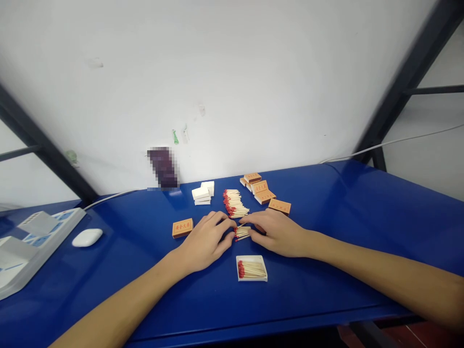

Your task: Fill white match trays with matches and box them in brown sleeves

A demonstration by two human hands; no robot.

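far: match pile [235, 203] | near: filled tray [252, 268] | left: matchbox [182, 227] | right: bare table [362, 217] free

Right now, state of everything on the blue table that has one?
Left hand, gripping bundle's head end.
Right hand, gripping its tail end.
Small bundle of red-tipped wooden matches, pinched between both hands.
Near white cardboard tray, open, partly filled with matches.
Loose pile of red-tipped matches, lying untouched.
Far white cardboard trays, stacked.
Orange cardboard matchbox sleeves, heaped.

place: small packing workstation | evidence: blue metal table [362, 203] against far white wall [232, 72], black steel rack frame [402, 87] right, matchbox sleeves [261, 187] stacked
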